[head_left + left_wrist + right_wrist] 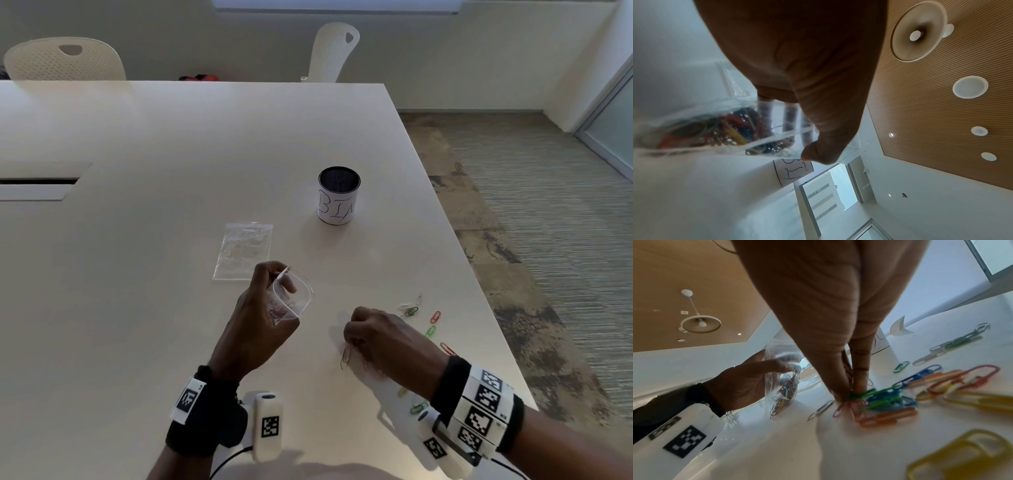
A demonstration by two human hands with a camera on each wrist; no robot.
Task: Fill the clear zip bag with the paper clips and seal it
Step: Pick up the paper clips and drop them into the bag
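Note:
My left hand [263, 308] holds a clear zip bag [291, 298] upright above the table with its mouth spread wide. Several coloured paper clips [731, 128] lie in its bottom, also seen in the right wrist view as a bag [781, 378]. My right hand [373, 332] is down on the table, its fingertips [851, 389] pinching a bunch of coloured paper clips [875, 400]. A silver clip [345, 356] lies by that hand. More loose clips [421, 315] are scattered to its right.
A second clear zip bag [244, 250] lies flat on the white table [154, 240]. A black mesh cup [339, 199] with a paper label stands behind. The table's right edge runs close to the loose clips. Two white chairs stand at the far side.

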